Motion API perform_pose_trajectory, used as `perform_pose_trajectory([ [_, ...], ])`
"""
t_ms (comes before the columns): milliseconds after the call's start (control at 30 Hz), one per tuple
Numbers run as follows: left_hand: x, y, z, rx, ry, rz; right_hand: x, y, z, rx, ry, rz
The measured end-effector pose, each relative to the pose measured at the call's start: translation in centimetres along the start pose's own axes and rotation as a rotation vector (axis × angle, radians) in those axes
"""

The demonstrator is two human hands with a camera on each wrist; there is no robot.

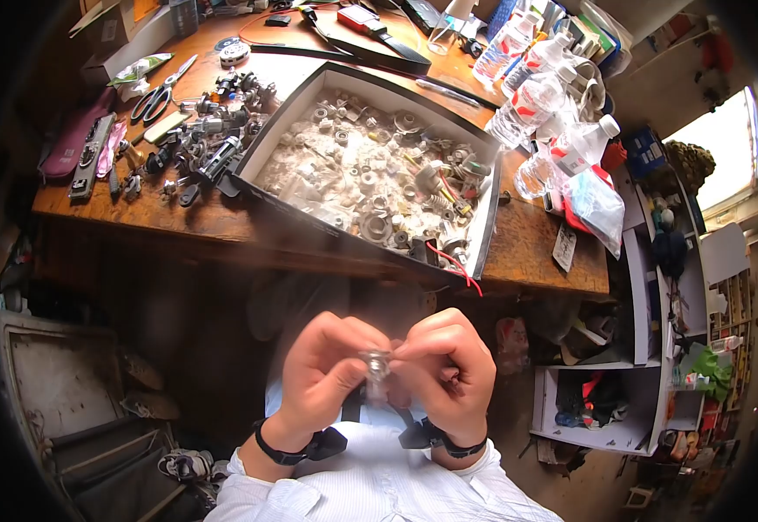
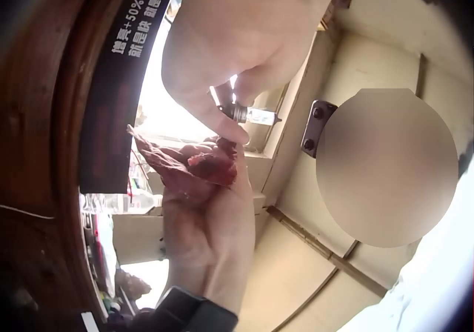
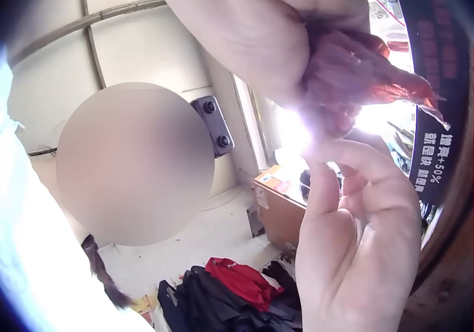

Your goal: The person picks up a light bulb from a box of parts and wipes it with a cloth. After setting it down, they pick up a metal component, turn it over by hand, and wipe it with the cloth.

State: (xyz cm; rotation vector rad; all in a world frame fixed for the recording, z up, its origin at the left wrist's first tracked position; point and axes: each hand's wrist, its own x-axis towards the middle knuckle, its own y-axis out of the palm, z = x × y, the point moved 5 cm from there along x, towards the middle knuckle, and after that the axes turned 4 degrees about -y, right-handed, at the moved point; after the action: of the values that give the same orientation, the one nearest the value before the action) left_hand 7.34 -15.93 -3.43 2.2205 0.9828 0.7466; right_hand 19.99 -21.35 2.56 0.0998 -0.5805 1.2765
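Between the hands, in front of the shirt, is a small metal part with a clear glass-like end (image 1: 376, 361), also visible in the left wrist view (image 2: 259, 115). The left hand (image 1: 322, 370) pinches it between thumb and fingers. Close against its other side are the fingertips of the right hand (image 1: 453, 365); whether they touch it cannot be told. Curled fingers of the right hand (image 3: 252, 28) hold a crumpled reddish piece (image 3: 352, 72), thin and film-like, which sticks out of the palm beside the left hand (image 3: 363, 228).
Beyond the hands, a black-edged box (image 1: 309, 204) of dusty small parts stands on the wooden table (image 1: 536, 257). Metal parts (image 1: 222, 157) and scissors (image 1: 161, 94) lie to its left, plastic bottles (image 1: 536, 100) to its right. A red wire (image 1: 462, 268) hangs over the box's near edge.
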Motion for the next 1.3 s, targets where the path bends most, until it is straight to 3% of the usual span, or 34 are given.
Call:
perform_pose_trajectory([
  [133, 0.4, -0.4, 0.2, -0.198, -0.1, -0.034, -0.2, 0.3, -0.1, -0.03, -0.014, 0.006],
  [200, 0.5, -0.6, 0.5, -0.193, -0.153, -0.07, -0.6, 0.2, -0.5, 0.27, 0.213, -0.16],
  [233, 0.4, -0.7, 0.6, -0.193, -0.153, -0.07, -0.6, 0.3, -0.5, 0.271, 0.212, -0.16],
  [333, 0.4, -0.8, 1.0, -0.14, -0.131, -0.065, -0.5, 0.1, -0.5, 0.22, 0.155, -0.192],
  [500, 0.5, -0.4, 0.2, -0.016, -0.063, -0.117, -0.4, 0.2, -0.5, -0.129, -0.036, -0.112],
  [633, 0.3, -0.7, 0.0, 0.032, 0.017, -0.049, 0.1, 0.3, 0.0, -0.138, 0.024, -0.166],
  [700, 0.3, -0.6, -0.3, 0.132, 0.085, -0.042, 0.2, 0.3, 0.2, -0.264, -0.056, -0.084],
  [800, 0.3, -0.6, -0.3, 0.158, 0.067, -0.04, 0.0, 0.3, 0.6, -0.349, -0.083, -0.122],
  [1133, 0.2, -0.6, -0.9, 0.161, 0.135, -0.074, 0.3, 0.7, 1.2, -0.362, -0.269, -0.046],
  [1300, 0.1, -0.6, -0.8, 0.138, 0.042, -0.042, 0.3, 0.6, 1.4, -0.342, -0.252, -0.054],
])
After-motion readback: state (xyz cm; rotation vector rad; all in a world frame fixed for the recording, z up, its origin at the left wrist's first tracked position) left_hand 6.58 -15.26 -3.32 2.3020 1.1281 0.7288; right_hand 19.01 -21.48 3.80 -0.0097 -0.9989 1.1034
